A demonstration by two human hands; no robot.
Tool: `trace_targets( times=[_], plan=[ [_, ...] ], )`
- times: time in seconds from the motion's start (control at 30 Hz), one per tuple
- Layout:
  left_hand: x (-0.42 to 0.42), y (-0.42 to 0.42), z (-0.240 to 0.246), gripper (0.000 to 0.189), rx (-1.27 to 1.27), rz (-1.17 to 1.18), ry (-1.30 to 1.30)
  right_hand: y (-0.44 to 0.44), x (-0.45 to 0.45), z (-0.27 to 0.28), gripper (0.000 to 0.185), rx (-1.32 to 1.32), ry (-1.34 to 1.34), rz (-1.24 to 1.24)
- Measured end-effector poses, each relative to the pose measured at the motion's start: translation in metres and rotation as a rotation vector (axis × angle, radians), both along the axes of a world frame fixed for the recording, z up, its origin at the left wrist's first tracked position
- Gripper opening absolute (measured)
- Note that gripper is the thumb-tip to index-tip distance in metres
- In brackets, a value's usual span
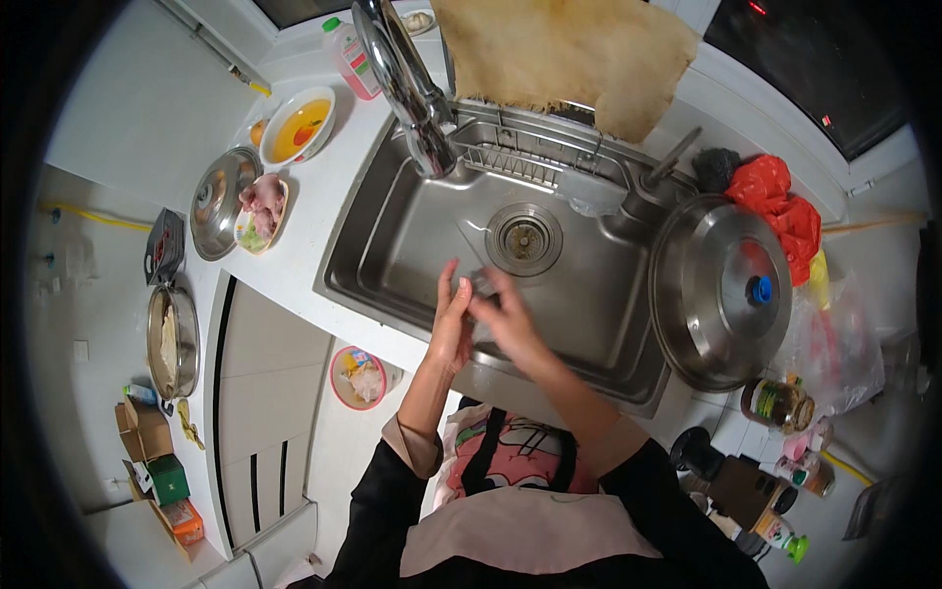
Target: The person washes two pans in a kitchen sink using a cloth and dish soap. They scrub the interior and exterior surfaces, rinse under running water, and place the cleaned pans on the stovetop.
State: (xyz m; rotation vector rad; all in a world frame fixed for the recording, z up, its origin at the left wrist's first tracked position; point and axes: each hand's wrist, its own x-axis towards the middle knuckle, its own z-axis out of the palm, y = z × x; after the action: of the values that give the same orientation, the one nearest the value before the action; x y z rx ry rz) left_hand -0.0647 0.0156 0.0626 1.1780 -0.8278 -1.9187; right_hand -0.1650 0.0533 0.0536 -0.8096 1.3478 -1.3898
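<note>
My left hand (450, 324) is over the near side of a stainless steel sink (412, 243), thumb and index finger pointing up. Close against it is my right hand (511, 320), blurred by motion, with its fingers bent toward the left palm. A thin grey streak (471, 243) runs from between the hands toward the drain (523, 239); whether it is a blade edge or water is unclear. Blur and the fingers hide what may lie between the palms. Above the basin hangs the spout of a chrome faucet (430, 140), left of a wire rack (515, 158).
A large steel lid (721, 294) leans over the sink's right edge, near a red plastic bag (773, 199). On the left counter are a plate of raw meat (263, 202), a bowl of yellow liquid (300, 125) and a steel lid (221, 199). A waste bin (346, 394) stands below.
</note>
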Motion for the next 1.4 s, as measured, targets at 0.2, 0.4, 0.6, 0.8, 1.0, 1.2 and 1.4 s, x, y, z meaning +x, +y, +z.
trace_targets(
  times=[0.2, 0.4, 0.6, 0.8, 1.0, 1.2, 1.4],
  plan=[
    [-0.011, -0.06, -0.014, 0.028, 0.056, 0.017, 0.053, -0.035, -0.029, 0.001, 0.027, -0.048, -0.094, 0.169],
    [-0.019, -0.182, 0.015, 0.023, -0.862, -0.112, -0.625, -0.105, -0.072, 0.091, 0.038, -0.278, 0.457, -0.04],
    [-0.034, -0.288, -0.071, 0.041, -0.96, -0.225, -0.426, -0.16, -0.039, 0.146, 0.045, -0.397, 0.491, 0.007],
    [-0.018, -0.238, 0.015, 0.057, -1.015, -0.536, -0.842, -0.171, -0.034, 0.132, 0.025, -0.333, 0.592, -0.085],
    [0.083, -0.19, 0.011, 0.023, -0.999, 0.2, -0.823, -0.169, -0.032, 0.11, 0.034, -0.175, 0.67, -0.078],
    [0.233, -0.203, -0.043, 0.053, -0.784, 0.568, -1.34, -0.172, -0.021, 0.101, 0.035, -0.242, 0.417, -0.192],
    [0.207, -0.238, -0.072, 0.054, -0.943, 0.201, -1.369, -0.168, -0.012, 0.099, 0.034, -0.171, 0.42, -0.191]
  ],
)
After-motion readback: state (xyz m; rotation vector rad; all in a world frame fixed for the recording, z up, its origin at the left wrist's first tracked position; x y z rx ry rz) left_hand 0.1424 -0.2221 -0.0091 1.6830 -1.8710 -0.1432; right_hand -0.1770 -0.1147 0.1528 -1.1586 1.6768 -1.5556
